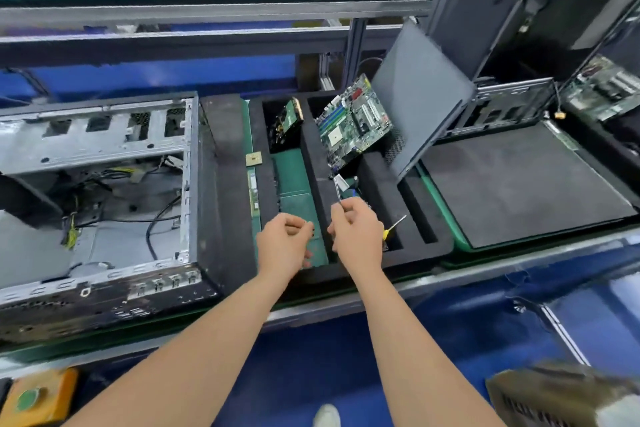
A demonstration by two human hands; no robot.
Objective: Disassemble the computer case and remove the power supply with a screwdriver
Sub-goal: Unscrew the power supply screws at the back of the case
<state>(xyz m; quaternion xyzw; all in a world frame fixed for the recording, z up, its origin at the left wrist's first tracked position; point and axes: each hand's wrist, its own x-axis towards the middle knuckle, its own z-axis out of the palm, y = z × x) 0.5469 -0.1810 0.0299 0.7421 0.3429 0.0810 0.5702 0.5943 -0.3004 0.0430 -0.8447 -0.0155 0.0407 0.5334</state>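
Looking down through the head camera, I see the open computer case (100, 191) lying on its side at the left of the tabletop (485, 269), its metal frame and loose cables exposed. Beside it sits a black foam tray (311, 163) with a green motherboard (353, 121) leaning in one compartment. My left hand (285, 241) hovers over the tray, fingers loosely curled around nothing. My right hand (356, 232), just beside it, pinches a thin silver rod (336, 189) that points away from me. A yellow-handled screwdriver (394, 225) shows at that hand's right edge, over the tray. I cannot tell whether the hand touches it.
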